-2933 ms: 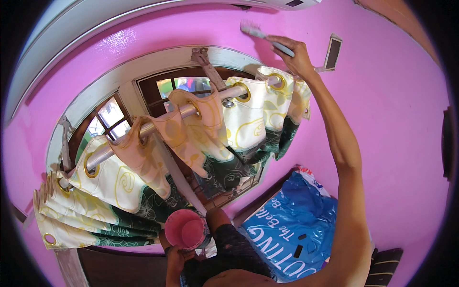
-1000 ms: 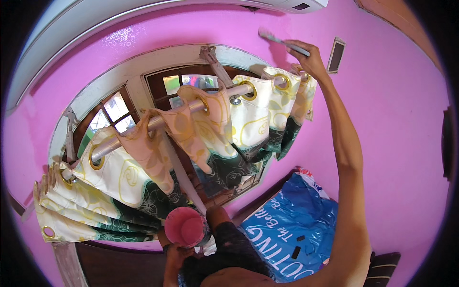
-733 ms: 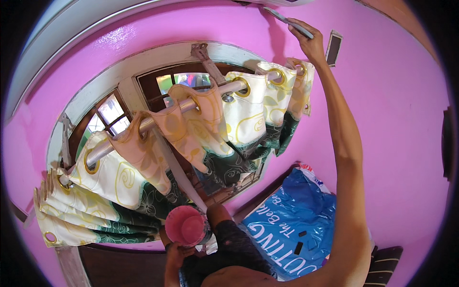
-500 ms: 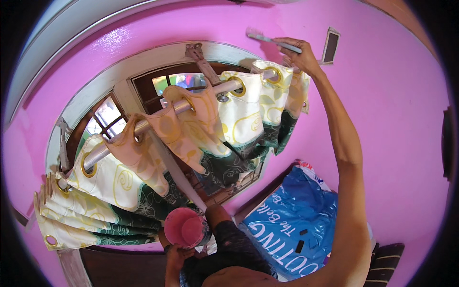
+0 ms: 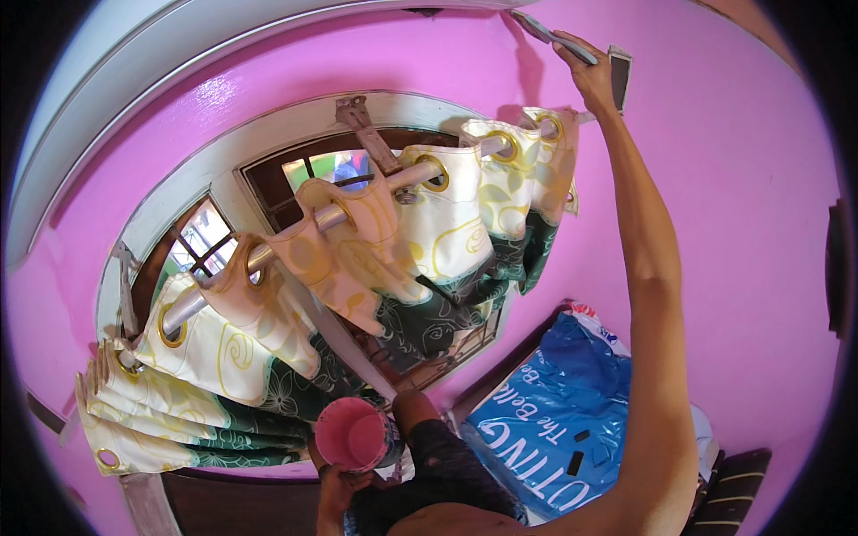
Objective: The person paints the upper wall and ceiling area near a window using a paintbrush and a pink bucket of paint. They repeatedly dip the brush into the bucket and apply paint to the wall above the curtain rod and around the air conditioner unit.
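High up at the right, my right hand (image 5: 587, 71) grips the handle of a paintbrush (image 5: 556, 37). Its bristle end is up at the top of the pink wall (image 5: 429, 54), close to the edge under the ceiling trim. Low in front of me, my left hand (image 5: 344, 487) holds a paint bucket (image 5: 353, 435) at its rim and side. The bucket's inside is coated pink, with its mouth facing me.
A patterned curtain (image 5: 447, 214) with gold rings hangs on a silver rod (image 5: 259, 259) across a window (image 5: 201, 237). A blue plastic sheet (image 5: 559, 402) covers something at lower right. A dark framed wall panel (image 5: 619, 80) sits beside my right hand.
My right hand has moved up and slightly right with the paintbrush, taking its bristles from the mid-wall to the top edge. The bucket and left hand shift slightly in view.
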The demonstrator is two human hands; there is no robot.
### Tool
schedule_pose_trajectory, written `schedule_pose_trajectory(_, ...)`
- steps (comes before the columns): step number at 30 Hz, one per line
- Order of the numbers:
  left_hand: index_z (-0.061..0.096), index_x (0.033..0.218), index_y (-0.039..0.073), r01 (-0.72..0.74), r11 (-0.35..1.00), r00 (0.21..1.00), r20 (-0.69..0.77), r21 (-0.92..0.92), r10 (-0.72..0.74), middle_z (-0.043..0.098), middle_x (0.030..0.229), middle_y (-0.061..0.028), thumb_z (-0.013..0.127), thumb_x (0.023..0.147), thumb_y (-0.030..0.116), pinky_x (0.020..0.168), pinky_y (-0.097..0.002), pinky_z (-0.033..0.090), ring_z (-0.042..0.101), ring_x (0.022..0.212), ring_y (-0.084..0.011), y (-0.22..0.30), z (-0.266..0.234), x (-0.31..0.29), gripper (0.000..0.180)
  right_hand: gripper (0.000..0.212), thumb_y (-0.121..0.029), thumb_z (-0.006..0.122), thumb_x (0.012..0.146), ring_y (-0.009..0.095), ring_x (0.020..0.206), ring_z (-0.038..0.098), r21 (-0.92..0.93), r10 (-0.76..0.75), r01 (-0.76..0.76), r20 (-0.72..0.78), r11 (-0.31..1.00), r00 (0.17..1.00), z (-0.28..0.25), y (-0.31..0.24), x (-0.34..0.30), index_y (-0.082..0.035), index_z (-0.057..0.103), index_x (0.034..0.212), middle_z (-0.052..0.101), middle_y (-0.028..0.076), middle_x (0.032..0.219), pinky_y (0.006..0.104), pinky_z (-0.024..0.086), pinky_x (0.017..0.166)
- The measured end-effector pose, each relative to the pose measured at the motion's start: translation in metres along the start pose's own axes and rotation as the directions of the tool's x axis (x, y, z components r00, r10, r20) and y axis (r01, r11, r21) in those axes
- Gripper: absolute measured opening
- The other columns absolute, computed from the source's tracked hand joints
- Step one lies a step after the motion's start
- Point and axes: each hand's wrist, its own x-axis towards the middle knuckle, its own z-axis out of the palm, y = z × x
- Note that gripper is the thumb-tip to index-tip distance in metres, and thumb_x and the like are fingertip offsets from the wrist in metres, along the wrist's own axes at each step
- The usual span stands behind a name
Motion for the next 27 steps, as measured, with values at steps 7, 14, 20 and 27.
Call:
schedule_pose_trajectory(7, 0.058, 0.101, -0.001, -0.006, 1.0, 0.999, -0.036, -0.018, 0.006, 0.066, 0.091, -0.0179, 0.044, 0.085, 0.026, 0.075, -0.0429, 0.054, 0.066, 0.084, -0.0321, 0.0, -0.001, -0.001, 0.034, 0.028, -0.011, 0.068, 0.078, 0.01, 0.08, 0.058, -0.133, 0.204, -0.161, 0.456, 0.978, 0.866, -0.01, 0.027, -0.043, -0.007, 0.068, 0.106, 0.068, 0.003, 0.091, 0.0254, 0.048, 0.076)
schedule_pose_trajectory(14, 0.056, 0.104, -0.002, -0.006, 1.0, 1.0, -0.002, -0.014, 0.006, 0.066, 0.093, -0.0184, 0.046, 0.084, 0.025, 0.075, -0.0438, 0.055, 0.066, 0.082, -0.0326, 0.006, 0.005, 0.002, 0.035, 0.028, -0.016, 0.067, 0.082, 0.013, 0.094, 0.058, -0.043, 0.156, -0.15, 0.206, 0.988, 0.966, -0.03, 0.032, -0.024, -0.008, 0.067, 0.109, 0.067, 0.004, 0.1, 0.0269, 0.045, 0.087)
schedule_pose_trajectory(20, 0.059, 0.099, -0.002, -0.014, 1.0, 0.999, -0.029, 0.007, 0.015, 0.066, 0.09, -0.0194, 0.045, 0.083, 0.027, 0.076, -0.0455, 0.054, 0.066, 0.081, -0.0334, 0.004, 0.002, 0.006, 0.035, 0.029, -0.017, 0.067, 0.083, 0.01, 0.093, 0.056, -0.057, 0.127, -0.116, 0.255, 0.992, 0.958, -0.02, 0.052, -0.018, -0.009, 0.066, 0.11, 0.066, 0.001, 0.098, 0.0249, 0.044, 0.083)
schedule_pose_trajectory(27, 0.057, 0.1, -0.002, 0.015, 0.999, 0.998, -0.057, -0.029, -0.016, 0.065, 0.091, -0.0202, 0.046, 0.082, 0.025, 0.074, -0.0465, 0.054, 0.066, 0.079, -0.0354, 0.006, 0.001, 0.003, 0.034, 0.028, -0.007, 0.069, 0.072, 0.01, 0.062, 0.055, -0.15, 0.364, -0.335, 0.494, 0.93, 0.79, -0.036, 0.047, -0.023, -0.007, 0.068, 0.1, 0.065, 0.001, 0.077, 0.024, 0.047, 0.053)
